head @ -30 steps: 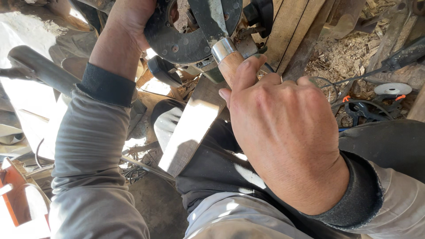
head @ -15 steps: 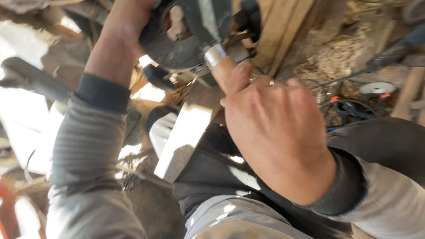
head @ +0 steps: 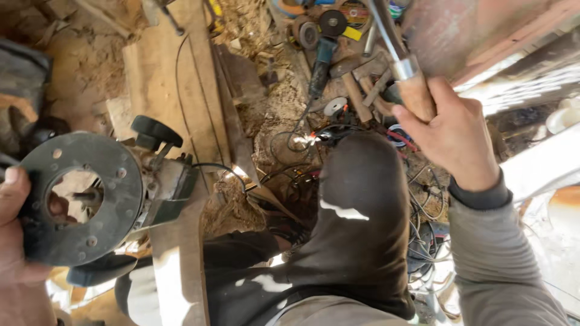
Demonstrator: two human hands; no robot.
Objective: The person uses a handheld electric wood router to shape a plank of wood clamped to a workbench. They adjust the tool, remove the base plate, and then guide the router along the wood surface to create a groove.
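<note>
The left hand (head: 15,232) is cut by the left edge, and its fingers are hidden behind the round black base plate (head: 75,199) of the router, so the grip on that tool cannot be made out. The router's body (head: 166,181) is mostly hidden behind that plate. The metal shaft (head: 386,30) of the wooden-handled tool (head: 417,90) in the right hand (head: 456,136) runs out of the top edge, so its working end is unseen. The far clutter of tools (head: 338,36) on the sawdust-strewn floor is too tangled to sort. The person's knee (head: 356,205) hides the cables behind it.
</note>
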